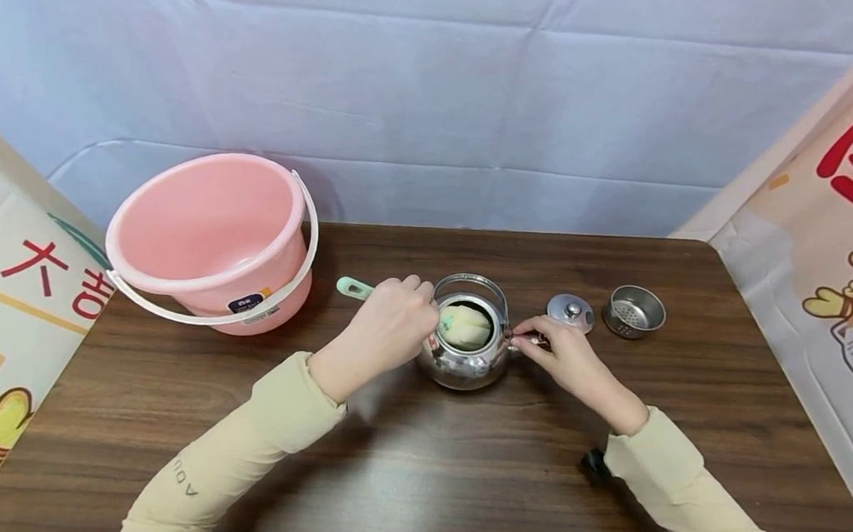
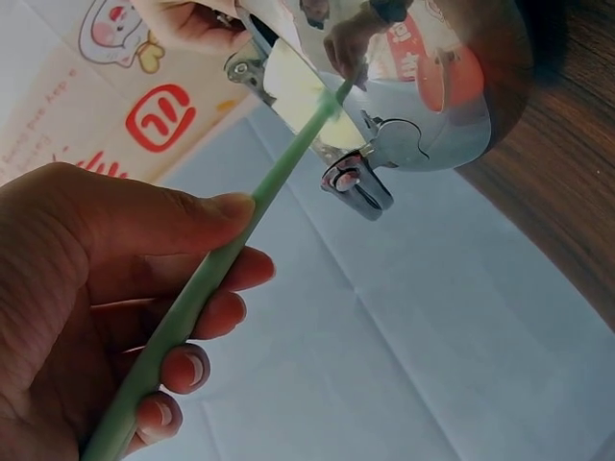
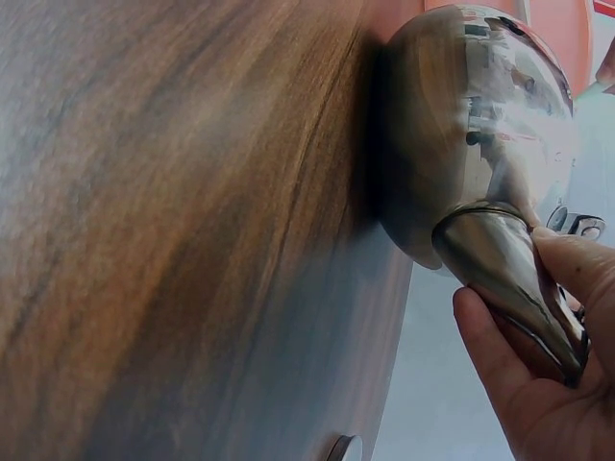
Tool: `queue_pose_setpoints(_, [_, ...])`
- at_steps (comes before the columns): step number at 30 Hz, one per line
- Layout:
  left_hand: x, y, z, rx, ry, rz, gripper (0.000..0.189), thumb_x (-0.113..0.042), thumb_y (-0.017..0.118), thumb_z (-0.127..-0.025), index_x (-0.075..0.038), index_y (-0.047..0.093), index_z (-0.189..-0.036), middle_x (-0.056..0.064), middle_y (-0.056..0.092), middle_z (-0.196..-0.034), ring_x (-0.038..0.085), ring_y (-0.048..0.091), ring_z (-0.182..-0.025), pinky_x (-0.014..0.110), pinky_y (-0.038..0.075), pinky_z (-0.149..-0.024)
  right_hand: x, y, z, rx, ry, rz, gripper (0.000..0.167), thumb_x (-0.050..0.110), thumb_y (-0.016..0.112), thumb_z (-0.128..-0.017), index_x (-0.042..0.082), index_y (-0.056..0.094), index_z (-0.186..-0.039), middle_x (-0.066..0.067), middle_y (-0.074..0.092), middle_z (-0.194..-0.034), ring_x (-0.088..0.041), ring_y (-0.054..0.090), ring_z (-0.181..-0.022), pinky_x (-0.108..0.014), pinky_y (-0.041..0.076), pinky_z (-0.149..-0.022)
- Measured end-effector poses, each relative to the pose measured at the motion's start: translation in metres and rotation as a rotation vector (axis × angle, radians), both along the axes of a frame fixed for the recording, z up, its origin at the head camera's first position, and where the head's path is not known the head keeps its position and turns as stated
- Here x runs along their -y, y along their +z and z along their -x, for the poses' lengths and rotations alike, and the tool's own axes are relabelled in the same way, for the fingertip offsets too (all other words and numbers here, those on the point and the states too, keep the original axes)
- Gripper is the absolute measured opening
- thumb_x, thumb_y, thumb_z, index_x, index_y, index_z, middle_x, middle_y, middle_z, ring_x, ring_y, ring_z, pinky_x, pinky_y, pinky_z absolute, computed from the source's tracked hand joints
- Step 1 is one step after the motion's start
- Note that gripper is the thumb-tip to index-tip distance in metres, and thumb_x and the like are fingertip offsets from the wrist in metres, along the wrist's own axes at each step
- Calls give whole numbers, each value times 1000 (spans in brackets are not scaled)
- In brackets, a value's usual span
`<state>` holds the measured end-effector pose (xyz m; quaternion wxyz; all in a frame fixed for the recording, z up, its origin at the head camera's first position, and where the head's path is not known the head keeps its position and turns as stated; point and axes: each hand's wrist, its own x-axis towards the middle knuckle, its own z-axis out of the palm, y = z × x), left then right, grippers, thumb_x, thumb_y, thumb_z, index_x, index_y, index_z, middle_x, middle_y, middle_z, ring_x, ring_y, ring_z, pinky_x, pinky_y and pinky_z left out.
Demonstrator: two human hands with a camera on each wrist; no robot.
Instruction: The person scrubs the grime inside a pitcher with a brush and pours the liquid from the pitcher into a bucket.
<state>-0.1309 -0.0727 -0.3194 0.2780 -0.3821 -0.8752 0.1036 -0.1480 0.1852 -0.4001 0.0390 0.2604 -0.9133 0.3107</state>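
A shiny metal kettle (image 1: 463, 373) stands uncovered on the table, its bail handle (image 1: 473, 279) raised toward the back. My left hand (image 1: 395, 320) grips the pale green handle (image 2: 183, 305) of a sponge brush, thumb along it and fingers curled underneath. The brush's cream-coloured sponge head (image 1: 465, 327) sits in the kettle's mouth, its lower part hidden inside. On the kettle's right side, my right hand (image 1: 573, 357) pinches the spout (image 3: 509, 274) between thumb and fingers.
Right of the kettle lie its knobbed lid (image 1: 567, 310) and a perforated metal strainer cup (image 1: 636, 296). A pink bucket (image 1: 287, 263) with a white handle stands at the back left. Near the right sleeve is a small black object (image 1: 595, 465). A pale cloth (image 1: 438, 117) hangs behind the table.
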Motion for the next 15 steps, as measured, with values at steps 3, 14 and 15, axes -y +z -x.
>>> queue_pose_setpoints(3, [-2, 0, 2, -16, -8, -6, 20, 4, 54, -65, -11, 53, -52, 1, 41, -54, 18, 42, -50, 25, 29, -42, 0, 0, 0, 3, 2, -1, 12, 14, 62, -86, 6, 66, -95, -4, 66, -91, -19, 61, -84, -36, 48, -72])
queue_pose_setpoints(14, [-8, 0, 3, -3, -12, 31, 14, -14, 71, -56, -15, 57, -55, 0, 46, -59, 18, 44, -53, 24, 31, -43, 0, 1, -1, 25, -5, 1, 13, 15, 61, -87, 6, 66, -96, -5, 66, -92, -19, 61, -85, -37, 48, -72])
queue_pose_setpoints(15, [-9, -1, 2, 1, -19, 26, 14, -14, 71, -57, -15, 57, -55, 0, 47, -59, 18, 44, -53, 24, 31, -43, 0, 1, -1, 25, -5, 1, 13, 15, 61, -87, 6, 66, -96, -5, 66, -92, -19, 61, -85, -37, 49, -72])
